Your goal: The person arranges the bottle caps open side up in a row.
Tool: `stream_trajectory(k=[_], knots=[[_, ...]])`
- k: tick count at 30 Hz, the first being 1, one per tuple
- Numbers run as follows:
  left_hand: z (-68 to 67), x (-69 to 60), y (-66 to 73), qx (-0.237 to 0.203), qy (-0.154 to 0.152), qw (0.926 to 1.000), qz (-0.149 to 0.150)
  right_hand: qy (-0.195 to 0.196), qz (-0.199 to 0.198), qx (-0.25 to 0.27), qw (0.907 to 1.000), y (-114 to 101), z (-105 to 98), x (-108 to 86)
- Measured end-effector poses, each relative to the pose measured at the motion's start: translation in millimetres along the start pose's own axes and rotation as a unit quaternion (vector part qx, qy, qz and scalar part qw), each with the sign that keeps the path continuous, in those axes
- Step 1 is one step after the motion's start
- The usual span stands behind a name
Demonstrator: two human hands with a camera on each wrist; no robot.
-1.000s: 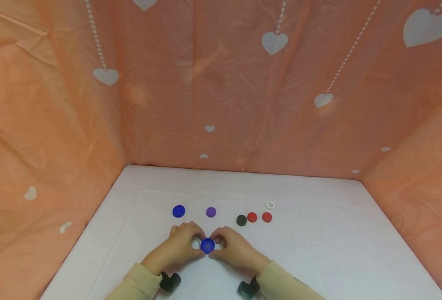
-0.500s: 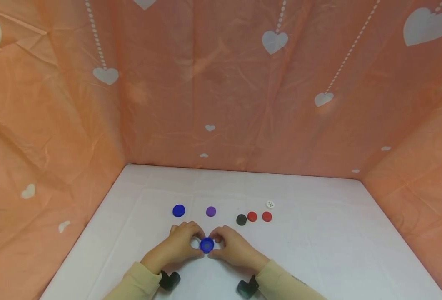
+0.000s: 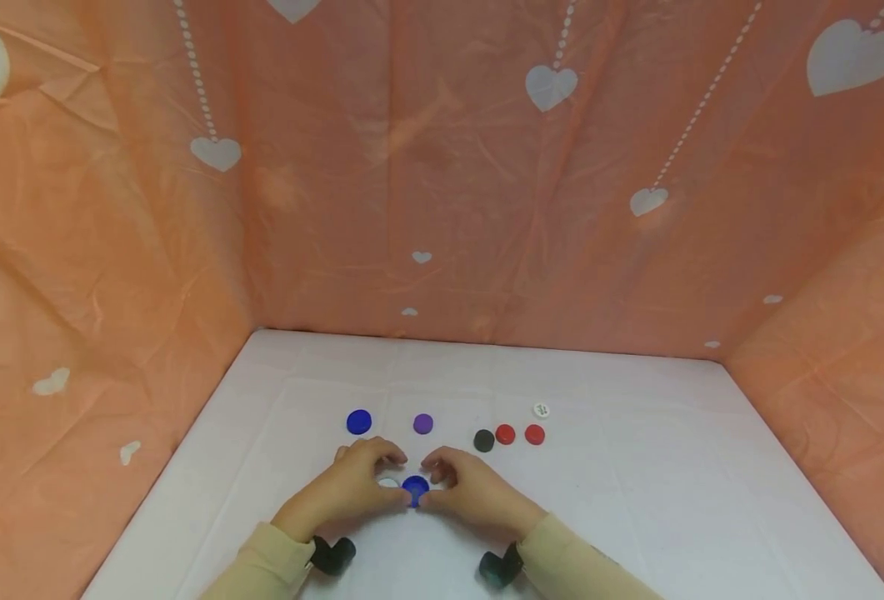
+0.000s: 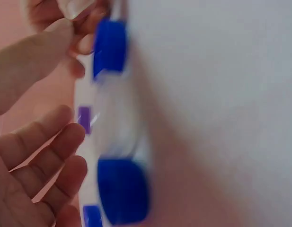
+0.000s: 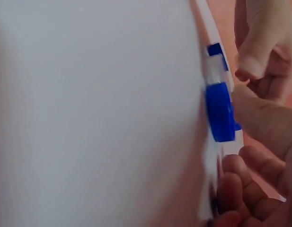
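In the head view a blue round cap [image 3: 415, 486] lies between both hands, its near edge partly covered by the thumbs. My left hand [image 3: 352, 485] curves around a whitish round piece [image 3: 387, 482] just left of it, index finger off the cap. My right hand [image 3: 479, 492] has its index finger off the cap too; thumb contact is unclear. The left wrist view shows the blue cap [image 4: 110, 47], a blurred clear piece [image 4: 119, 113] and another blue piece [image 4: 123, 190] in line. From the right wrist, the blue cap [image 5: 220, 112] stands beside my thumb.
Beyond the hands on the white table [image 3: 636, 467] lie a blue cap [image 3: 359, 422], a purple cap [image 3: 423, 424], a black cap [image 3: 484, 441], two red caps [image 3: 505, 434] [image 3: 535, 434] and a white patterned disc [image 3: 541, 410]. Orange cloth [image 3: 456, 208] surrounds the table.
Both index fingers have come away from the blue cap and lifted slightly, widening the gap between them. The thumbs now cover its near edge; the cap has hardly moved.
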State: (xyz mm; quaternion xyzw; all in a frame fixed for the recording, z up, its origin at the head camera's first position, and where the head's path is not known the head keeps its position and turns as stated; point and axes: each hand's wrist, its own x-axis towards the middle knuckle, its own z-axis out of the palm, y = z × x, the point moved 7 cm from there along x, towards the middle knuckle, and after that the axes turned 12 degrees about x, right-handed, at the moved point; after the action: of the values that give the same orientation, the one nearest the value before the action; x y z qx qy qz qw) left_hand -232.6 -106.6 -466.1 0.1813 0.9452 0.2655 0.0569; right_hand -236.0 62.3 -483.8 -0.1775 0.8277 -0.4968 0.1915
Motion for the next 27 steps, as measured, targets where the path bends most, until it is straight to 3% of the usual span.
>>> stream_trajectory(k=[3, 7, 12, 21, 27], knots=[[-14.2, 1.4, -12.1, -0.037, 0.026, 0.9987, -0.025, 0.004, 0.008, 0.042, 0.9991, -4.8, -1.9, 7.9], [-31.6, 2.4, -32.3, -0.088, 0.075, 0.9912, -0.064, 0.016, -0.006, 0.069, 0.9975, -15.0, -1.0, 23.5], [-39.8, 3.1, -54.4, -0.118, 0.114, 0.9821, -0.093, 0.022, -0.017, 0.077, 0.9967, -28.0, 5.2, 45.7], [-33.4, 5.6, -85.4, -0.137, 0.128, 0.971, -0.148, 0.002, -0.004, 0.095, 0.9955, -40.4, 20.3, 80.8], [-32.1, 9.9, -89.7, -0.131, 0.1, 0.9722, -0.166, 0.0, 0.012, 0.091, 0.9958, -42.8, 27.8, 93.7]])
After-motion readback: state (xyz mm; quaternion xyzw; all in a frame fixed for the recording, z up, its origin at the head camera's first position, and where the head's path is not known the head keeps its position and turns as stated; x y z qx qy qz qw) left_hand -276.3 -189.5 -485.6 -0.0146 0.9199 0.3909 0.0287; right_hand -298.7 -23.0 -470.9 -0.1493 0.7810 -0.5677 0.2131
